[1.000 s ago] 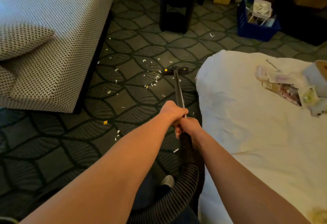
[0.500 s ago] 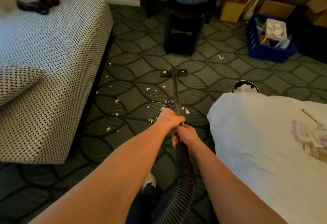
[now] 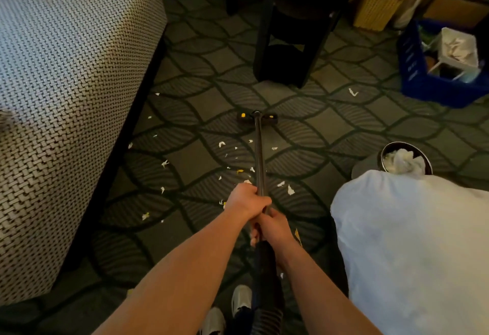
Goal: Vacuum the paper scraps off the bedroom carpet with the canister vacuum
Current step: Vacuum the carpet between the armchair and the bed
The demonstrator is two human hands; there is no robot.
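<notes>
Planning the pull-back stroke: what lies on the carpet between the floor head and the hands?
Head view: many paper scraps litter the carpet along the wand, from floor head to left hand.

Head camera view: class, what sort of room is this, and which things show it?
Probably a hotel-style bedroom: a white-sheeted bed corner, a woven-pattern upholstered ottoman, dark leaf-patterned carpet, and a small round wastebasket.

Just one camera, strapped on my head, looking forward and steeply down over my arms at the carpet (image 3: 201,102), close enough that my shoes (image 3: 240,299) show at the bottom edge.
</notes>
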